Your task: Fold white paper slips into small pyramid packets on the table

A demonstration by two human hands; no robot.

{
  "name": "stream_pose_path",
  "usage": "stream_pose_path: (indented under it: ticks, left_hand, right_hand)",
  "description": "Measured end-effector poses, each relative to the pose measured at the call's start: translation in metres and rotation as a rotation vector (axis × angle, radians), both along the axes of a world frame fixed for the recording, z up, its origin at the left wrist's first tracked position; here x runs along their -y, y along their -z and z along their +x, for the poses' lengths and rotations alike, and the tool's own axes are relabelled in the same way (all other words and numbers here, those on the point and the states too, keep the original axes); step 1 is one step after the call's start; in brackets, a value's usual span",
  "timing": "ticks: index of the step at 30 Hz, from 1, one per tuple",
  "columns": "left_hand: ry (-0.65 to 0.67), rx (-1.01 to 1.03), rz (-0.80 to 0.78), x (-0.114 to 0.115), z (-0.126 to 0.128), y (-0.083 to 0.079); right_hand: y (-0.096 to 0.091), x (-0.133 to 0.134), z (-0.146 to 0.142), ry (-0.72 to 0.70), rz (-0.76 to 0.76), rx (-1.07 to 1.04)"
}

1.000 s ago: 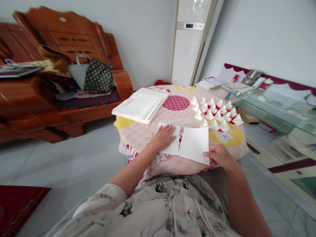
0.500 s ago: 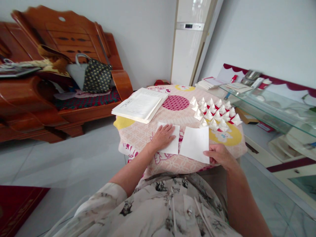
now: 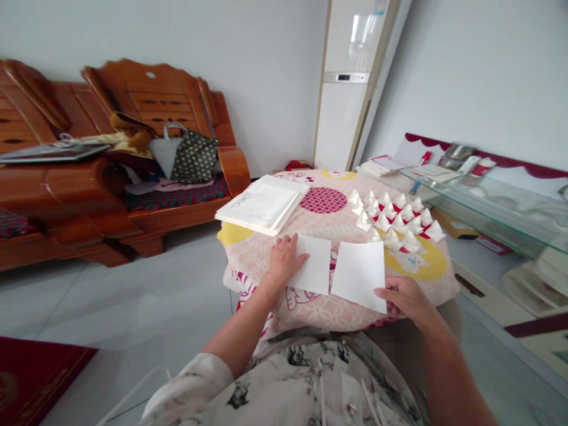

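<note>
Two white sheets of paper lie side by side near the table's front edge, with a narrow gap between them. My left hand [image 3: 284, 259] rests at the left edge of the left sheet [image 3: 314, 266], fingers stretched out and thumb apart over the paper. The lower right corner of the right sheet [image 3: 360, 273] is pinched between the thumb and fingers of my right hand [image 3: 402, 297]. Beyond it, several folded white paper pieces [image 3: 398, 223] with pointed tips stand in rows on something red. A stack of paper [image 3: 264, 204] lies at the table's left side.
A patterned cloth covers the round table [image 3: 261, 254]. To the right stands a glass-topped cabinet [image 3: 497, 201] carrying papers and a cup. A wooden sofa [image 3: 177, 207] with bags on it is at left. A tall white air conditioner [image 3: 339, 118] stands behind.
My left hand has slid left from the middle of the left sheet to its edge. My right hand still pinches the right sheet. The camera view has shifted, placing the scene lower and further right.
</note>
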State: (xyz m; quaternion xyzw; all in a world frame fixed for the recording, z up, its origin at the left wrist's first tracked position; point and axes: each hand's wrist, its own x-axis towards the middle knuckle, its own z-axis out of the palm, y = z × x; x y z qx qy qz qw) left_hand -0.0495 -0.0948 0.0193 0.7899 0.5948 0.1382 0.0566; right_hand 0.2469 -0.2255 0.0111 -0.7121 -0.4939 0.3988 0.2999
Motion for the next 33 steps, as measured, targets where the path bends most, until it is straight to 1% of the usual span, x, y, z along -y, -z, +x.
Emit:
stream_pose_path:
  ticks: [5, 9, 13, 15, 17, 18, 20, 21, 22, 23, 25, 26, 28, 30, 31, 33]
  left_hand:
    - [-0.05, 0.043, -0.06, -0.004, -0.003, -0.003]
    - [-0.053, 0.072, -0.099, -0.005, -0.006, -0.002]
    - [-0.076, 0.226, -0.139, -0.01, -0.008, -0.001]
    - [-0.025, 0.342, -0.122, -0.018, -0.011, -0.006]
    - [0.033, 0.429, -0.066, -0.03, -0.018, -0.018]
    - [0.007, 0.466, -0.007, -0.038, -0.023, -0.027]
    - [-0.146, 0.578, 0.158, -0.057, -0.033, -0.048]
    - [-0.23, 0.641, 0.265, -0.067, -0.038, -0.059]
    - [-0.275, 0.699, 0.375, -0.077, -0.043, -0.069]
    - [-0.278, 0.749, 0.455, -0.087, -0.048, -0.078]
    - [-0.217, 0.827, 0.564, -0.107, -0.056, -0.088]
    - [-0.179, 0.844, 0.599, -0.116, -0.059, -0.088]
    - [-0.135, 0.862, 0.637, -0.132, -0.065, -0.082]
    - [-0.093, 0.872, 0.627, -0.143, -0.07, -0.065]
    - [-0.086, 0.866, 0.592, -0.146, -0.072, -0.055]
    - [-0.08, 0.813, 0.454, -0.148, -0.077, -0.033]
  right_hand:
    - [0.003, 0.0, 0.002, -0.017, -0.019, -0.011]
    - [0.006, -0.001, 0.003, -0.022, -0.017, -0.025]
    - [0.008, -0.002, 0.002, -0.017, 0.01, -0.024]
    - [0.006, -0.001, 0.001, -0.024, 0.01, -0.034]
    - [0.004, -0.001, -0.001, -0.026, 0.002, -0.05]
    - [0.004, -0.001, -0.002, -0.024, -0.002, -0.057]
    - [0.004, -0.001, -0.003, -0.015, -0.011, -0.062]
    - [0.004, -0.002, -0.003, -0.009, -0.011, -0.063]
    - [0.005, -0.002, -0.003, -0.005, -0.009, -0.063]
    - [0.006, -0.002, -0.002, -0.004, -0.005, -0.062]
    - [0.008, -0.002, -0.001, -0.005, 0.005, -0.059]
    - [0.009, -0.001, -0.001, -0.007, 0.01, -0.058]
    - [0.01, -0.001, -0.001, -0.007, 0.018, -0.055]
    - [0.01, -0.001, -0.001, -0.008, 0.021, -0.05]
    - [0.01, -0.001, -0.001, -0.008, 0.021, -0.048]
    - [0.009, -0.002, -0.001, -0.015, 0.024, -0.043]
